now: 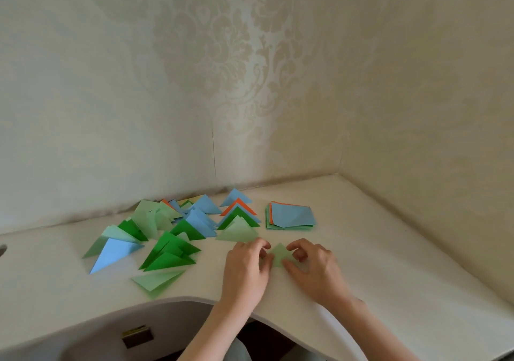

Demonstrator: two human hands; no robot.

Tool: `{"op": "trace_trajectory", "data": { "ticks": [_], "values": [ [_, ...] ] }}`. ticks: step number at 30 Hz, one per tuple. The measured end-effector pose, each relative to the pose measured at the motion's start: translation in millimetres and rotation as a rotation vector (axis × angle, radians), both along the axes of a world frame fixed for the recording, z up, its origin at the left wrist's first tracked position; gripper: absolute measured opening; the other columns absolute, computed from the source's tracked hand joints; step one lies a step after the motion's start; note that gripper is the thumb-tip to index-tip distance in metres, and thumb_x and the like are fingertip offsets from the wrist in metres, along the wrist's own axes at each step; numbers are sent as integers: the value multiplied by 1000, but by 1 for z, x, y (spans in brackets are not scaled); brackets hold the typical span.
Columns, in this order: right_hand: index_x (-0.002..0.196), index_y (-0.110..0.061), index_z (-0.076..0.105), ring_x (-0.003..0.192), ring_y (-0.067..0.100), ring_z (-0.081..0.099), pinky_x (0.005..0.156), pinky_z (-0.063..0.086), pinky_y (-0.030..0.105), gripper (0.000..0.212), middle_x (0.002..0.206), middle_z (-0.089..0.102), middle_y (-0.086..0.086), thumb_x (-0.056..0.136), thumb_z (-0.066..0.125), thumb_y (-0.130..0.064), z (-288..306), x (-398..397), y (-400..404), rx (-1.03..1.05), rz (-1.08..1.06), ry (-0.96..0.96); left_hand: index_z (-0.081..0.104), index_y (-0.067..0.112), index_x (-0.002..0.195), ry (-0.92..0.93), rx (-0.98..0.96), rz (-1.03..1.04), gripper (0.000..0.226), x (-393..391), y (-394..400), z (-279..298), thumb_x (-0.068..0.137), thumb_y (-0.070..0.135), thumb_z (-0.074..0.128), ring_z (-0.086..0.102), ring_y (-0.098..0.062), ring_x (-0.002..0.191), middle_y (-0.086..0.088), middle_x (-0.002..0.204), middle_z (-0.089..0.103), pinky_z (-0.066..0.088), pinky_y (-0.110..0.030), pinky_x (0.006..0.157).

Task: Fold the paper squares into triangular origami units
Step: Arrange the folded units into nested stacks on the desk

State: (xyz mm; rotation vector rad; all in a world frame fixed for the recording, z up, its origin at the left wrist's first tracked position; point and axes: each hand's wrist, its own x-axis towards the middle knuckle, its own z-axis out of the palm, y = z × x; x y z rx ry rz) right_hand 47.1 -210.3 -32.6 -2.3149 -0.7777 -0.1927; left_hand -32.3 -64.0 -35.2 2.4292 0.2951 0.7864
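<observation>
A small pale green paper triangle (281,255) lies on the white table (389,263) between my hands. My left hand (246,270) pinches its left corner with curled fingers. My right hand (313,267) pinches its right side, thumb low against the paper. Behind them, a stack of unfolded paper squares (290,216), blue on top with orange and green edges, sits at the back right. Several folded triangles (172,235) in blue, dark green, pale green and orange are spread over the left and middle of the table.
The table fits into a wall corner (338,173) with patterned wallpaper. Its front edge (178,299) curves inward toward me. A pale green triangle (157,280) lies close to that edge. A dark recess with a small label (137,335) shows below the tabletop.
</observation>
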Motion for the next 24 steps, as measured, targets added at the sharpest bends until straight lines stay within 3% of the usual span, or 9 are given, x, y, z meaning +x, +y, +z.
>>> {"op": "trace_trajectory", "data": {
  "ticks": [5,11,17,20,24],
  "values": [
    [95,-28,65,78,15,58,76,48,36,18,67,52,-16,80,69,-38,-4,-3,9,38,-81,-5,61,26,93,25,43,109,18,8,-12,-6,82,38,69,52,-14,76,13,76,60,41,-28,66],
    [89,-34,61,73,4,54,75,47,34,23,71,53,-16,73,74,-42,-5,-3,11,85,-121,17,60,28,100,64,24,120,22,14,-9,-7,82,36,69,50,-15,81,12,82,57,36,-28,69],
    [89,-40,54,71,-1,50,76,45,30,28,76,56,-14,72,77,-36,-2,5,10,50,-92,130,61,27,92,75,-88,44,16,13,2,-8,81,29,72,50,-10,76,14,74,54,43,-26,69],
    [87,-33,57,69,2,51,70,42,18,26,75,58,-12,73,77,-23,1,8,7,71,-67,226,63,25,89,85,-189,-2,15,9,11,-7,80,18,72,54,-6,76,14,75,58,40,-12,67],
    [86,-23,61,69,9,55,65,40,7,25,73,59,-9,75,72,-4,6,7,-1,138,-17,282,67,24,87,80,-232,-9,19,3,16,-3,79,6,71,57,-1,73,14,75,62,40,-7,66]
  ]
}}
